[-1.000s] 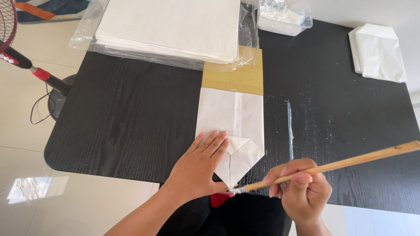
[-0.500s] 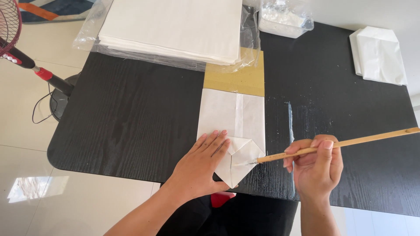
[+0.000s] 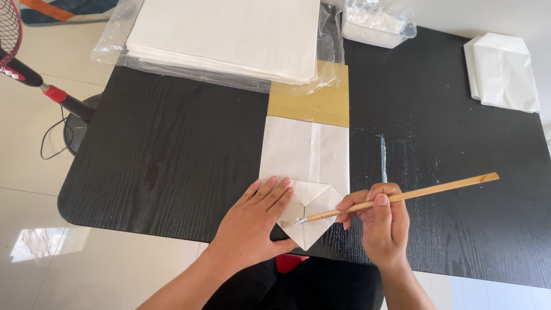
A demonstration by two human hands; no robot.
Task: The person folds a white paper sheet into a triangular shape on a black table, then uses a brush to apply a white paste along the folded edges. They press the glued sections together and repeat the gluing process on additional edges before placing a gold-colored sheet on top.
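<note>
Brush on folded paper, black wood-grain table [image 3: 172, 161].

From biggest down: at twelve o'clock I see a stack of white sheets [image 3: 229, 34] in a clear plastic wrap; the white folded paper [image 3: 304, 172] lies on tan cardboard [image 3: 321, 106] near six. My left hand [image 3: 252, 227] lies flat, fingers spread, pressing the pointed fold. My right hand [image 3: 381, 227] pinches a wooden brush [image 3: 396, 198], bristles touching the fold.
</note>
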